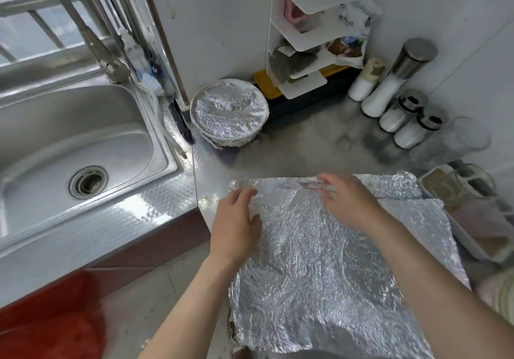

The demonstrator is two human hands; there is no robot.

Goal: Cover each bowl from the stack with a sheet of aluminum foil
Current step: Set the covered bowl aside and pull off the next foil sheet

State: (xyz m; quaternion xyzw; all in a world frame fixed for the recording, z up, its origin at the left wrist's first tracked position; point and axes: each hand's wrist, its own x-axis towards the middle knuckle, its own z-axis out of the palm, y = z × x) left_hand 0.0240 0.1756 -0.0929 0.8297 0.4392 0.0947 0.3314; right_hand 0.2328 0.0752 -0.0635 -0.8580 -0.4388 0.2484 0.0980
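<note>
A large crinkled sheet of aluminum foil [314,269] lies spread in front of me, draped over something round whose rim shows faintly through it. My left hand [236,225] pinches the foil's far left edge. My right hand [347,200] grips the far edge a little to the right, its fingers curled over the fold. More foil [400,189] lies underneath and behind, sticking out at the right. At the back of the counter, near the wall, stands a bowl covered with foil [229,112].
A steel sink [75,147] with a tap [111,61] fills the left. White shelves [294,38] hang in the corner. Several shakers and jars [400,100] line the right wall, with a tray of containers [467,205] at the right edge. The steel counter [300,150] lies between.
</note>
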